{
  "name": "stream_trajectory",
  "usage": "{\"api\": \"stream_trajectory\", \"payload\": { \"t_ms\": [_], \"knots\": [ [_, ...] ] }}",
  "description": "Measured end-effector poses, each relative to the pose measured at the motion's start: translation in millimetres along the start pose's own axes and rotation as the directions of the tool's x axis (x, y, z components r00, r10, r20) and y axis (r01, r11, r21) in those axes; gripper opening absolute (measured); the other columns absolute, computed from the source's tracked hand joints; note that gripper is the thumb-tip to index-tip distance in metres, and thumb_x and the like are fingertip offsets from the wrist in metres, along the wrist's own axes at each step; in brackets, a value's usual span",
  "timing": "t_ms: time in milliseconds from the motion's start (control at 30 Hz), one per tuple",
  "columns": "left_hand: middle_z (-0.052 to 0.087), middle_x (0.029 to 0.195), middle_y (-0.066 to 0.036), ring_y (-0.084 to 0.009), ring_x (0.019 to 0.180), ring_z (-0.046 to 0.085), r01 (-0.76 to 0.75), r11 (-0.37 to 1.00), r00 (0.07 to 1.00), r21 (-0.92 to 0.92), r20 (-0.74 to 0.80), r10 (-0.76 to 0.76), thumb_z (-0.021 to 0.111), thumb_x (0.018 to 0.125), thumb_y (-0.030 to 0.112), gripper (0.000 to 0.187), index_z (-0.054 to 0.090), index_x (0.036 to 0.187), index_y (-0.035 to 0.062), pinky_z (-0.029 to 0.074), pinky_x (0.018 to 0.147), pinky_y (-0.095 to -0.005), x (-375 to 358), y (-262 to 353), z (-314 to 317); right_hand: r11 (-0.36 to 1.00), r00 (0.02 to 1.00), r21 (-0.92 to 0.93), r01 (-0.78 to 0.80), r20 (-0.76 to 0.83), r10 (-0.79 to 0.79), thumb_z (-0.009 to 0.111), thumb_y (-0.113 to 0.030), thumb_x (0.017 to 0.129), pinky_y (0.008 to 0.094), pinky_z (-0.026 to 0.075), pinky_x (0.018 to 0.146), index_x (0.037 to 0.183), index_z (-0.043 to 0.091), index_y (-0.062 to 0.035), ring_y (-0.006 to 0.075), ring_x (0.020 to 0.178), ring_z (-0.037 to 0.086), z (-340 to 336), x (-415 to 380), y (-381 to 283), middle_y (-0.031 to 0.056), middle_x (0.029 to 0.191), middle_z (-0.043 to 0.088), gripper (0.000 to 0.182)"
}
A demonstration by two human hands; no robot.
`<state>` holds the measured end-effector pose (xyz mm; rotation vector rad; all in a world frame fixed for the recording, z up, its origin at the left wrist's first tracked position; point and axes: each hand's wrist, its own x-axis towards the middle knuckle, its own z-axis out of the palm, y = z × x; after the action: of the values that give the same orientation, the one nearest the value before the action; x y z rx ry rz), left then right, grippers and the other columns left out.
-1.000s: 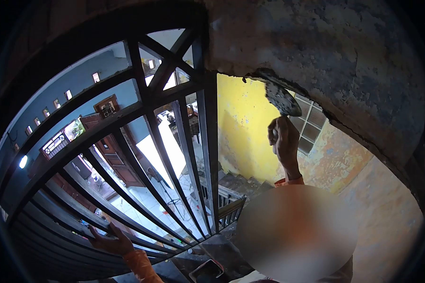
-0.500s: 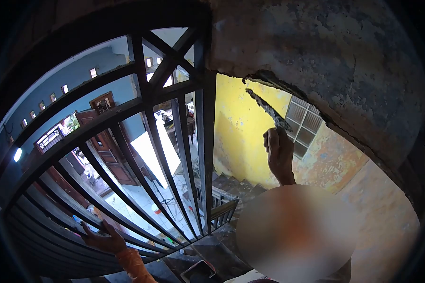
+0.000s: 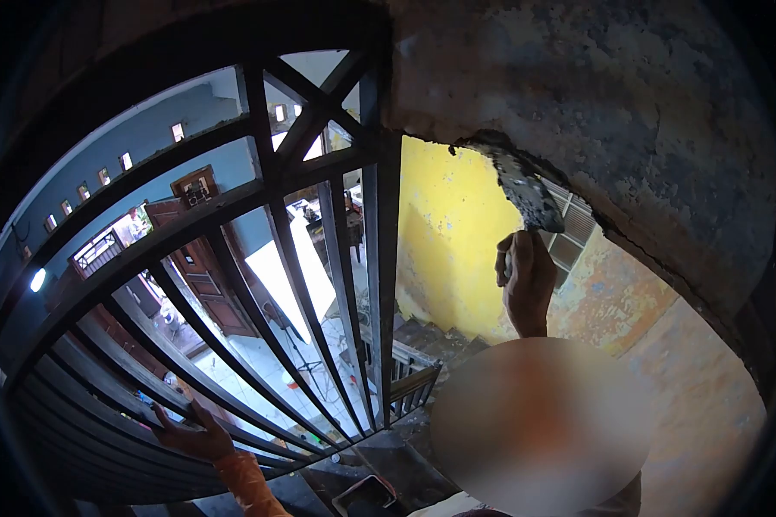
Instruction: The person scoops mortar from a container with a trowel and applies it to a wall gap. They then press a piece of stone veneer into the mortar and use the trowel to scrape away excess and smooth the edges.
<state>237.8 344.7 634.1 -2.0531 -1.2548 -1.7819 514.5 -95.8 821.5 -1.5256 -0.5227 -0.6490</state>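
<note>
Raised on the right, my right hand [image 3: 527, 280] is closed around the handle of a trowel. The trowel's blade [image 3: 530, 200] is coated in wet grey mortar and points up and left. Its upper end is right at the broken lower edge of the peeling wall [image 3: 595, 112]. Low on the left, my left hand [image 3: 197, 438] rests against the dark bars of the railing [image 3: 224, 297], its fingers spread apart. A blurred oval hides my right forearm.
Beyond the bars lies a room below with a white tiled floor [image 3: 272, 379] and a wooden door [image 3: 203, 276]. A yellow wall [image 3: 444, 233] with a paned window [image 3: 569, 237] stands behind the trowel. A dark-framed object [image 3: 364, 495] lies near the bottom.
The trowel has moved slightly right and turned, so its blade shows broader and now meets the broken wall edge. My left hand stays on the railing.
</note>
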Motion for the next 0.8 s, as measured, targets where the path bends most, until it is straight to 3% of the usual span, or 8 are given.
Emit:
{"api": "stream_trajectory", "payload": {
  "t_ms": [133,233,300,367,433,700,767,800],
  "knots": [
    [0.044,0.134,-0.025,-0.0409,0.130,0.049,0.024,1.000,1.000,-0.018,0.019,-0.024,0.055,0.101,0.059,0.073,0.045,0.156,0.0120,0.047,0.103,-0.0595,-1,-4,3,0.975,0.988,0.194,-0.112,-0.087,0.130,0.044,-0.033,0.111,0.0262,0.036,0.052,0.091,0.058,-0.0040,0.0089,0.053,0.043,-4,-17,2,0.0016,0.064,0.051,0.038],
    [0.044,0.134,-0.025,-0.0407,0.129,0.049,0.009,1.000,1.000,-0.026,-0.001,-0.009,0.055,0.101,0.059,0.074,0.044,0.156,0.0124,0.047,0.102,-0.0588,-4,-2,3,0.972,0.971,0.230,-0.042,-0.218,0.094,0.044,-0.031,0.110,0.0259,0.035,0.052,0.092,0.058,-0.0040,0.0098,0.054,0.043,-1,-46,32,0.0029,0.066,0.053,0.035],
    [0.045,0.134,-0.025,-0.0403,0.129,0.049,0.036,0.999,0.999,-0.004,0.029,-0.036,0.055,0.100,0.060,0.075,0.044,0.157,0.0126,0.047,0.102,-0.0580,-2,0,2,0.977,0.979,0.215,0.002,-0.200,0.042,0.045,-0.032,0.111,0.0278,0.037,0.053,0.091,0.059,-0.0039,0.0105,0.055,0.047,3,-50,42,0.0028,0.067,0.055,0.037],
    [0.045,0.134,-0.025,-0.0400,0.130,0.049,0.009,1.000,1.000,0.017,0.018,-0.010,0.054,0.100,0.061,0.075,0.044,0.157,0.0126,0.047,0.102,-0.0576,-3,-6,4,0.991,0.992,-0.101,0.088,-0.080,-0.096,0.046,-0.034,0.111,0.0309,0.041,0.055,0.089,0.060,-0.0034,0.0122,0.057,0.051,5,-44,47,0.0032,0.068,0.056,0.040],
    [0.046,0.135,-0.025,-0.0397,0.130,0.049,-0.016,0.999,1.000,0.032,0.014,0.016,0.054,0.100,0.061,0.075,0.044,0.157,0.0127,0.047,0.102,-0.0572,-3,-9,6,0.972,0.989,-0.185,0.146,-0.008,-0.150,0.045,-0.032,0.112,0.0330,0.043,0.057,0.088,0.060,-0.0020,0.0160,0.058,0.052,11,-28,33,0.0056,0.067,0.054,0.041],
    [0.047,0.139,-0.025,-0.0391,0.132,0.050,-0.046,0.998,0.998,0.050,-0.045,0.049,0.055,0.099,0.064,0.076,0.046,0.154,0.0121,0.050,0.100,-0.0580,-3,-12,11,0.968,0.991,-0.219,0.123,-0.029,-0.132,0.047,-0.029,0.112,0.0358,0.044,0.058,0.088,0.057,0.0000,0.0212,0.058,0.053,21,6,14,0.0081,0.067,0.053,0.038],
    [0.047,0.140,-0.025,-0.0393,0.131,0.051,-0.040,0.999,0.998,0.035,-0.043,0.041,0.055,0.099,0.064,0.076,0.046,0.154,0.0119,0.051,0.100,-0.0576,-4,-13,11,0.969,0.990,-0.215,0.124,-0.041,-0.136,0.047,-0.031,0.112,0.0334,0.042,0.056,0.090,0.057,-0.0002,0.0175,0.057,0.052,15,4,5,0.0066,0.065,0.052,0.039],
    [0.047,0.140,-0.025,-0.0395,0.131,0.051,-0.027,0.999,0.999,0.019,-0.043,0.028,0.055,0.099,0.064,0.076,0.047,0.153,0.0117,0.052,0.099,-0.0572,-5,-12,12,0.992,0.998,-0.118,0.040,-0.053,-0.046,0.046,-0.031,0.112,0.0315,0.041,0.055,0.090,0.057,-0.0006,0.0148,0.056,0.051,12,0,0,0.0050,0.066,0.052,0.039]
  ]
}}
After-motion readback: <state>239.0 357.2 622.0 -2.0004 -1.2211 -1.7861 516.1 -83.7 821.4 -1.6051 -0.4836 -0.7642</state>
